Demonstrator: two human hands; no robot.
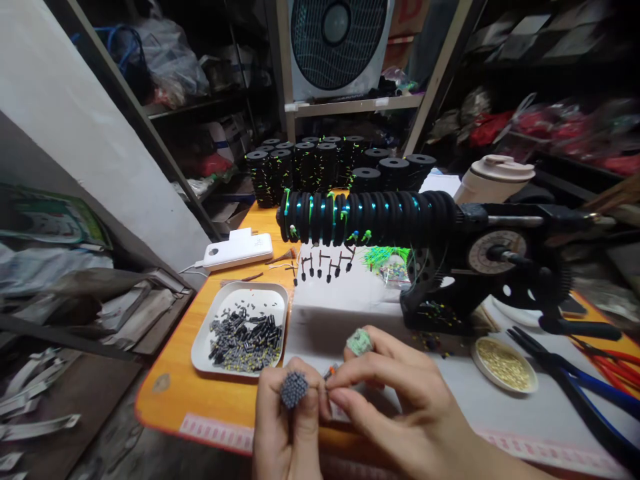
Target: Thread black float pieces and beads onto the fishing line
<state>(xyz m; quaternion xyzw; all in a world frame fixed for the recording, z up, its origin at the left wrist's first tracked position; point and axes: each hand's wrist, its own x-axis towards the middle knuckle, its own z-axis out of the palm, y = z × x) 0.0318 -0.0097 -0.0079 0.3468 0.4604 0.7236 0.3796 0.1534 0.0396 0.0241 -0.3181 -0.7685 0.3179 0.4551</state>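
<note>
Handwork, likely fine fitting: left hand (289, 417) closed on round, bumpy grey cluster (294, 390) above near table (167, 377) edge, right hand (400, 393) fingertips pinched beside small orange-and-grey piece (331, 371), contents unclear; next calls for steadiness.

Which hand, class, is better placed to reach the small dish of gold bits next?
Probably the right hand: the dish lies on that side, nearer to it. The left hand is farther off and holds a bundle of grey pieces.
</note>
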